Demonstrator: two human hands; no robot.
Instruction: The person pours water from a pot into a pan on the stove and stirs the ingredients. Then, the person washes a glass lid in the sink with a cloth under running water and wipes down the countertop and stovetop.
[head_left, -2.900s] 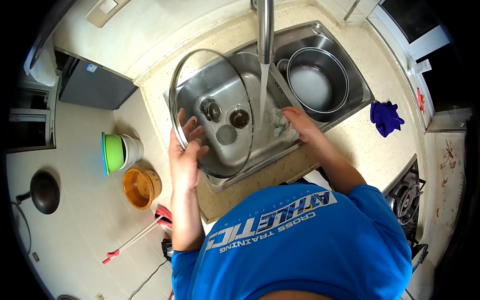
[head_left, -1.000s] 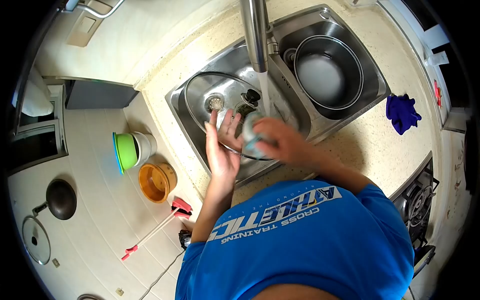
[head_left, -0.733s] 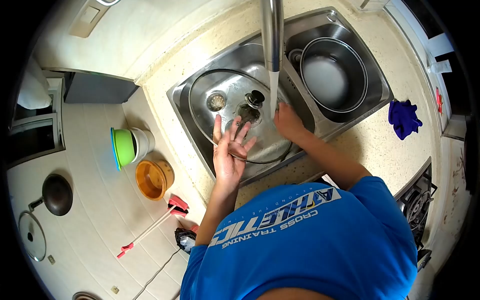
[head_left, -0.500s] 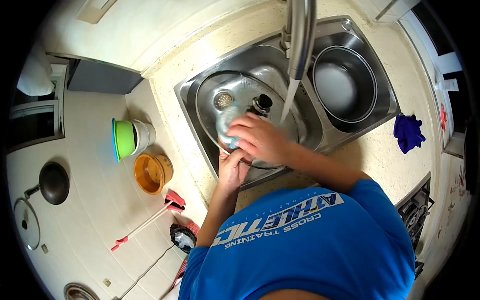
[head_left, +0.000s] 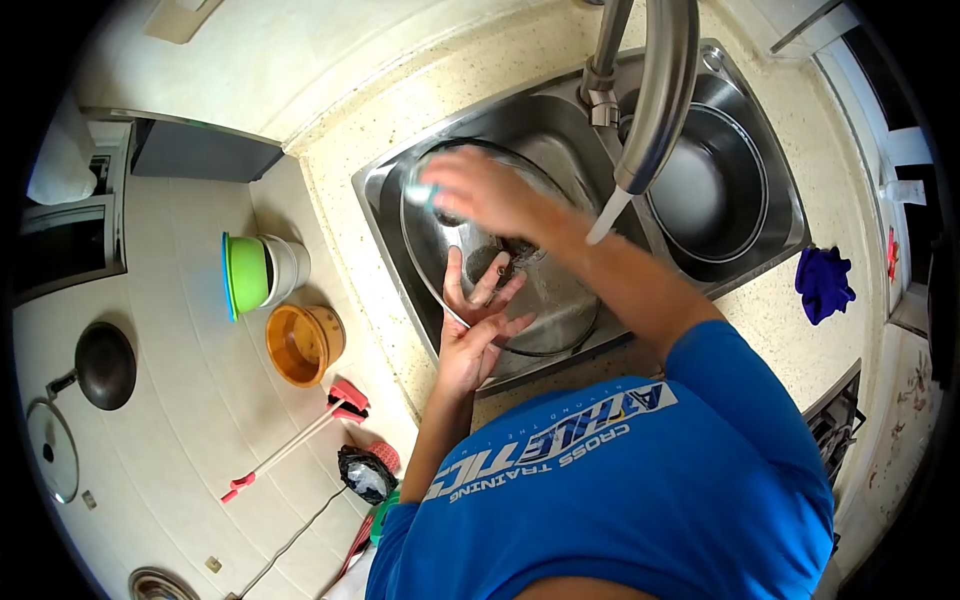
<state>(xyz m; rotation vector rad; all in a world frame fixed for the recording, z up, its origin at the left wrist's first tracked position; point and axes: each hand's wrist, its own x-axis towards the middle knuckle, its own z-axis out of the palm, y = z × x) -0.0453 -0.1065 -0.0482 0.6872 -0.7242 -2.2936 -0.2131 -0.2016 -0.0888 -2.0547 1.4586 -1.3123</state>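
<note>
Head view: the glass lid (head_left: 545,300) is held over the left basin (head_left: 565,125) of the sink (head_left: 785,205), its near-left rim taken by the left hand (head_left: 475,325)! The fingers are fanned wide, the thumb is pointed toward the right, and the rim is carried in the crook of that grip; whether the glass is crossed above or below by the fingers cannot be told. Up by the basin's far-left corner, the right hand (head_left: 480,190) is caught in a blur, its grip closed on a pale cloth (head_left: 418,190) touched with teal, right at the lid's far-left rim; whether contact is made cannot be seen. The lid's middle is partly masked by the right forearm (head_left: 640,275), stretched across the basin. And water (head_left: 610,213) is being let down from the tap (head_left: 655,110), lost from view at the forearm's upper edge! In the right basin (head_left: 722,88) a steel pot (head_left: 735,175) is set, partly covered by the tap. Out on the table (head_left: 770,320), beyond the sink's right edge, a bunched purple cloth (head_left: 825,285) is laid.
</note>
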